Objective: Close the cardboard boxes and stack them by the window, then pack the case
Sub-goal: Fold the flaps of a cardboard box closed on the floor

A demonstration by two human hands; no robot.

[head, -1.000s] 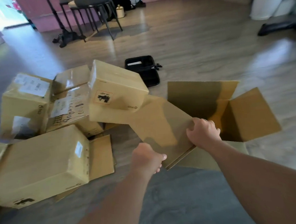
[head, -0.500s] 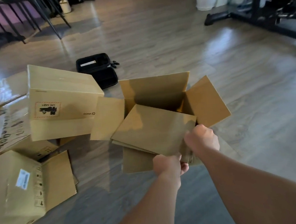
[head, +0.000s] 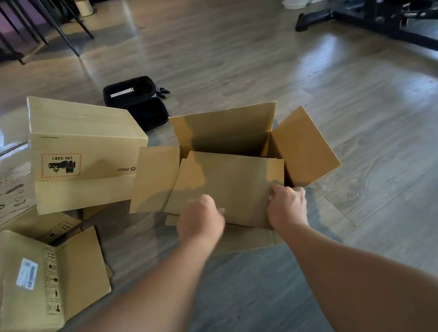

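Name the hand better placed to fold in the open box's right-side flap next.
The right hand. It grips the near flap at its right corner, beside the raised right flap. The left hand sits at the near flap's left part, farther away.

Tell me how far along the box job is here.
Early. In hand: both hands, left hand and right hand, fold the near flap over the open box. Left: other flaps, loose boxes unstacked, black case lying open.
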